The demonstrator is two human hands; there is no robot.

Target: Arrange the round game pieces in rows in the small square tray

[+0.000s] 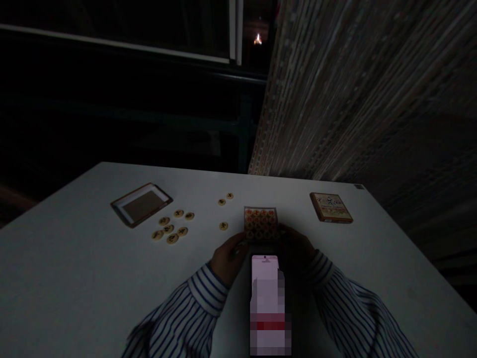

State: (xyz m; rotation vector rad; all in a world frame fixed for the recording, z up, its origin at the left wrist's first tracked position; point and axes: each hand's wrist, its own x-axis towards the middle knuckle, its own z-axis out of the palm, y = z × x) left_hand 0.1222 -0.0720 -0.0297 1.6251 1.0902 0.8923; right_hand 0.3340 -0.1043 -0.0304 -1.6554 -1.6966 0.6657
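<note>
A small open box sits at the middle of the table, filled with rows of round Chinese chess pieces that show red characters in the upper rows. My left hand grips the box's lower left side between thumb and fingers. On its right side, my right hand holds the box too, though its fingers are mostly in shadow. Nearest to my left hand lies a loose piece with a dark character. Between my forearms is a lit phone, its screen largely blurred out.
The white table carries a cluster of several loose pieces at left, with two more pieces farther back. An open tray-like lid lies behind the cluster. A flat printed box rests at the right. A string curtain hangs behind.
</note>
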